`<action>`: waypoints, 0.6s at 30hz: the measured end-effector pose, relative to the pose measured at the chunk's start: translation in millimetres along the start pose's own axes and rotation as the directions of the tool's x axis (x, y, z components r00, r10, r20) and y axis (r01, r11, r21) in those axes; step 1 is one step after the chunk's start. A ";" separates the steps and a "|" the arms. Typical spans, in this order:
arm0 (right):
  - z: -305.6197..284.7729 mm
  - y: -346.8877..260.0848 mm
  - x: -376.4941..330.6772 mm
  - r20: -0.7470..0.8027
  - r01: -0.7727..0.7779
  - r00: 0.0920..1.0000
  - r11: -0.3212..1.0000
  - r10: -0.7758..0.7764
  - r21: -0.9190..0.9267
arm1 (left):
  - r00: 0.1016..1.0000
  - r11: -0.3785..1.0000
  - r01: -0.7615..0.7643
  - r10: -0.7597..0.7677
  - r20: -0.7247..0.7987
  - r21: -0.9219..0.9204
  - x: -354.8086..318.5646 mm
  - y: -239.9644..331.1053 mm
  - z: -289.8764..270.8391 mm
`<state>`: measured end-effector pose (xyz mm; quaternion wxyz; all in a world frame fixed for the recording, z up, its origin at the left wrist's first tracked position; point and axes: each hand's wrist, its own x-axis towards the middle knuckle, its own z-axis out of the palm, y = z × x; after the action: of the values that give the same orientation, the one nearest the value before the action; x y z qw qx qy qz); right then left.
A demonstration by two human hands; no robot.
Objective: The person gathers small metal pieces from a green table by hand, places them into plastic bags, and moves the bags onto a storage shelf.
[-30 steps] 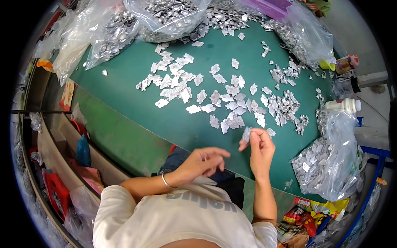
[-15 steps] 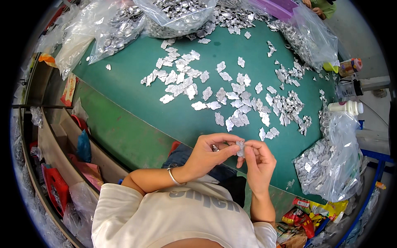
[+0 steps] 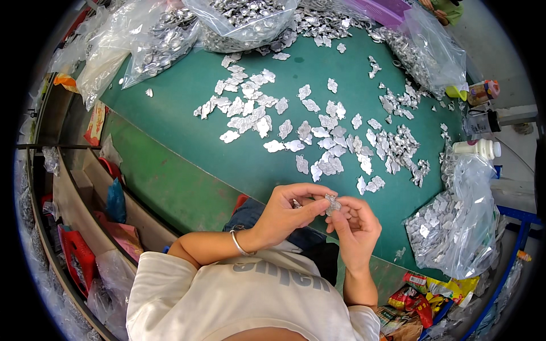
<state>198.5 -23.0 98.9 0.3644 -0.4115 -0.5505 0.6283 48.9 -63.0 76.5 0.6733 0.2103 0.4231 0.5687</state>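
Close in front of my body, both hands meet over a small flat silver metal piece (image 3: pixel 333 206) with an ornate outline. My left hand (image 3: pixel 290 209) pinches its edge between thumb and fingers, and another shiny bit of metal (image 3: pixel 296 203) shows inside the curled fingers. From the other side, my right hand (image 3: pixel 358 224) grips the same piece with its thumb and fingertips. Beyond the hands, similar silver metal pieces (image 3: pixel 328 165) lie scattered over the green tabletop (image 3: pixel 187 128).
Clear plastic bags of metal parts stand at the back (image 3: pixel 244 37), back right (image 3: pixel 418 59) and right (image 3: pixel 449 227). A white bottle (image 3: pixel 478 149) sits at the right edge. Shelving with a red basket (image 3: pixel 77 258) is at left. Another person's hands (image 3: pixel 437 12) appear far right.
The metal piece between my fingers has turned, so more of its flat face shows. My right thumb has shifted slightly lower on it. Pieces on the table stay put.
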 end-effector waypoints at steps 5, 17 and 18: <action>-1.7 3.4 -0.2 -0.001 0.047 0.999 0.996 -0.047 -0.070 | 0.999 0.999 0.001 0.001 0.034 -0.052 2.3 -1.1 -1.2; -23.4 40.3 5.8 -0.034 -0.068 0.997 0.994 0.066 -0.085 | 0.974 0.972 0.228 -0.228 0.004 -0.055 40.4 0.8 -34.8; -26.4 43.4 8.1 -0.029 -0.066 0.998 0.996 0.064 -0.066 | 0.973 0.971 0.232 -0.232 -0.003 -0.057 50.0 6.9 -36.0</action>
<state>219.3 -10.9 53.5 0.3371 -0.4496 -0.5526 0.6155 15.5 -21.2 45.3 0.7387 0.1375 0.4318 0.4989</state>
